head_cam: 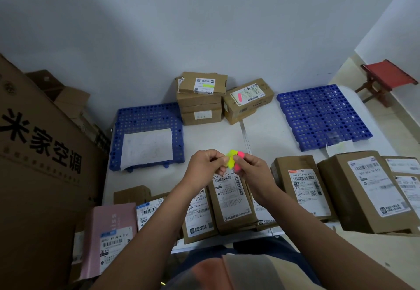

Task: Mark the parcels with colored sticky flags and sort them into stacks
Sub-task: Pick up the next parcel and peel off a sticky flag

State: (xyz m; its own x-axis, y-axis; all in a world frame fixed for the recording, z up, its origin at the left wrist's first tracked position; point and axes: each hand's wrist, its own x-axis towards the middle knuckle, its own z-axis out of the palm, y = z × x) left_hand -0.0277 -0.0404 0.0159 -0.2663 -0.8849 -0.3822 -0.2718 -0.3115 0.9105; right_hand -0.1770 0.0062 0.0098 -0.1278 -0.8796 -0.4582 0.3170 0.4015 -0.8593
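Both hands up over the white table (227, 135), meeting mid-frame. Left hand (205, 163) and right hand (250, 169) both pinch the flags (234, 161), a small wad of yellow and pink strips held between the fingertips; fingers curled tight on it, nothing else in either hand. Flags sit in the air above the near row of parcels (231, 201), not touching any. Near row runs along the table's front edge: brown boxes with white labels, a pink box (111, 233) at far left, bigger boxes (363, 189) at right. At the back against the wall (204, 28): a stack (201, 98) of brown parcels, top one with a yellow flag on its label, and just beside it to the right a second stack (246, 101) with a pink flag on its label. Blue pallet (147, 135) at left with a white sheet on it, another blue pallet (322, 117) at right. Big carton (41, 164) at far left, red stool (384, 80) far right on the floor
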